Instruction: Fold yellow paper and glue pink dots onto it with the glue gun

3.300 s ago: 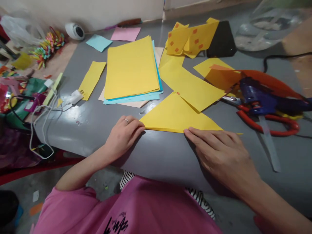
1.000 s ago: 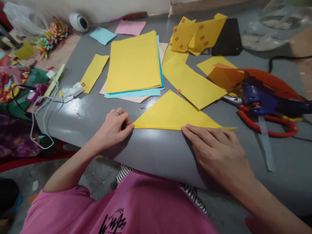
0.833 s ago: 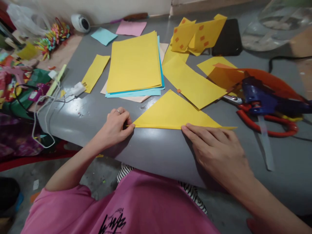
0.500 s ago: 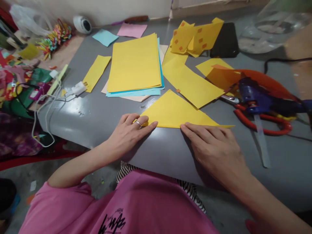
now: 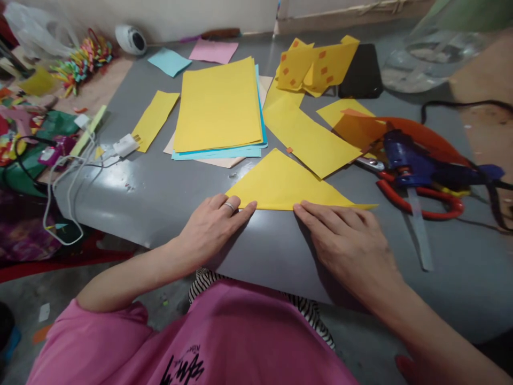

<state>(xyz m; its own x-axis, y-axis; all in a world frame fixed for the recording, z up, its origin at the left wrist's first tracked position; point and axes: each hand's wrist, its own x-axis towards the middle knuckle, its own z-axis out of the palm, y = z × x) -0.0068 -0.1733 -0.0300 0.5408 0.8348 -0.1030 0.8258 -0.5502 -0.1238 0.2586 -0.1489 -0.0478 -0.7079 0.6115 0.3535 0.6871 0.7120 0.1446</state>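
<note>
A sheet of yellow paper [image 5: 280, 182], folded into a triangle, lies on the table with its long folded edge towards me. My left hand [image 5: 212, 227] rests on that fold's left part, fingers bent over the paper and pressing down; a ring is on one finger. On the right part of the fold, my right hand [image 5: 347, 235] lies with its fingers stretched along the edge, covering some of it. A thin yellow tip pokes out beyond the right fingers. Neither hand grips the paper.
Behind the triangle sit a stack of coloured paper [image 5: 220, 107] and a loose yellow sheet [image 5: 312, 139]. To the right are a blue glue gun [image 5: 417, 160], red-handled scissors [image 5: 441, 214], a black phone [image 5: 360, 72] and a clear container [image 5: 420, 64]. A white charger [image 5: 126, 145] lies left.
The view has shifted slightly. Both hands stay on the folded edge, with hardly any movement along it.
</note>
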